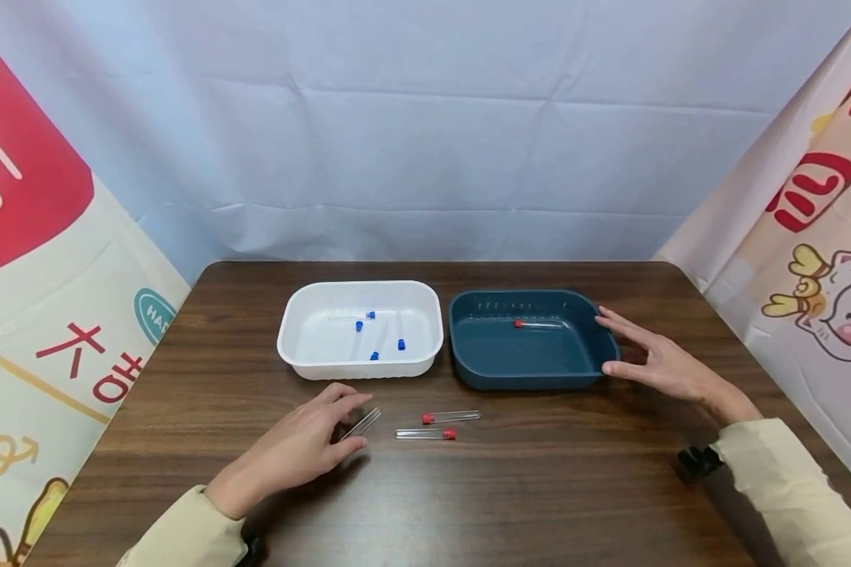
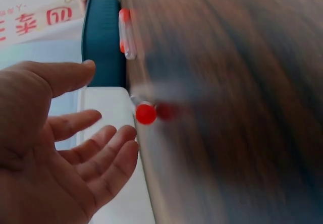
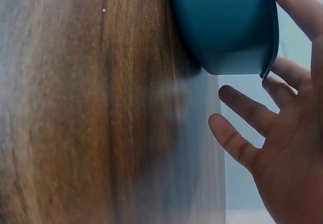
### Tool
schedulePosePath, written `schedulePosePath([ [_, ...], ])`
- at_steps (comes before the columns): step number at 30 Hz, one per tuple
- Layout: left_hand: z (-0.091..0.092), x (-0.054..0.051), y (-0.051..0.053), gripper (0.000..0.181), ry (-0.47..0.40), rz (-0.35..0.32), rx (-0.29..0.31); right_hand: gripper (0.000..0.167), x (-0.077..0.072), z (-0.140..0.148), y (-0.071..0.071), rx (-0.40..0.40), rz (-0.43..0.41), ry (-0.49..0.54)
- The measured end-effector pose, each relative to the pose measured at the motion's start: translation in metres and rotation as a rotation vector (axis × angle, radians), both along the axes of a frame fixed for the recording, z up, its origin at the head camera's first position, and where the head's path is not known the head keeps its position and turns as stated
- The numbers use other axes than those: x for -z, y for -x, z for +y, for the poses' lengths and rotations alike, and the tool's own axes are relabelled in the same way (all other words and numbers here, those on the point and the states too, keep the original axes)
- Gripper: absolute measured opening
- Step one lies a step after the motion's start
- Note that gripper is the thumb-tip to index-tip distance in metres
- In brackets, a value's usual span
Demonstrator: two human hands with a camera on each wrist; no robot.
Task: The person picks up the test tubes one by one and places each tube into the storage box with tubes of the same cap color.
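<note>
Fingers spread, the left hand (image 1: 299, 447) (image 2: 75, 148) is beside clear tubes (image 1: 364, 422) on the table; in the left wrist view a red cap (image 2: 146, 114) shows just past its fingertips. To their right lie two red-capped tubes (image 1: 425, 434) (image 1: 457, 416). The right hand (image 1: 670, 367) (image 3: 282, 118) touches the right rim of a dark teal tray (image 1: 528, 379) (image 3: 227, 32) with fingertips and thumb, fingers extended. One red-capped tube (image 1: 539, 324) lies in that tray.
A white tray (image 1: 360, 370) (image 2: 108, 158) holding several blue-capped tubes (image 1: 400, 344) stands directly left of the teal one. Both rest on a dark wooden table (image 1: 539, 488). A pale cloth hangs behind, with printed cloths at both sides.
</note>
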State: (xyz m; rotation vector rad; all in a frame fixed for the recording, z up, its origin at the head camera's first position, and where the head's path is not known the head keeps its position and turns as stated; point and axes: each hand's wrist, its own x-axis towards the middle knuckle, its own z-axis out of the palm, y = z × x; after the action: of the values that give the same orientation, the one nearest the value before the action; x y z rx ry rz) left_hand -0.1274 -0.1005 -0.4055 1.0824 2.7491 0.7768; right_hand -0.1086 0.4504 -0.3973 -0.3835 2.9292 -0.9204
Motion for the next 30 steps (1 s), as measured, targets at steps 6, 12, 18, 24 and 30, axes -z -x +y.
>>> schedulePosePath([
  [6, 0.006, 0.002, -0.002, 0.049, 0.01, 0.055, -0.018, 0.079, 0.0, 0.0, 0.001, -0.01, -0.002, 0.017],
  [12, 0.01, 0.003, -0.003, 0.044, -0.005, 0.08, -0.065, 0.078, -0.001, 0.0, 0.001, -0.009, -0.011, 0.02],
  [18, 0.011, 0.004, -0.005, 0.039, 0.006, 0.073, -0.121, 0.079, 0.0, 0.001, 0.001, -0.006, -0.019, 0.022],
  [24, 0.013, 0.008, -0.005, 0.03, 0.015, 0.063, -0.151, 0.078, 0.0, 0.001, 0.001, -0.004, -0.015, 0.015],
  [30, 0.017, 0.011, -0.003, 0.022, 0.009, 0.029, -0.171, 0.077, 0.0, 0.001, 0.001, 0.0, -0.015, 0.024],
])
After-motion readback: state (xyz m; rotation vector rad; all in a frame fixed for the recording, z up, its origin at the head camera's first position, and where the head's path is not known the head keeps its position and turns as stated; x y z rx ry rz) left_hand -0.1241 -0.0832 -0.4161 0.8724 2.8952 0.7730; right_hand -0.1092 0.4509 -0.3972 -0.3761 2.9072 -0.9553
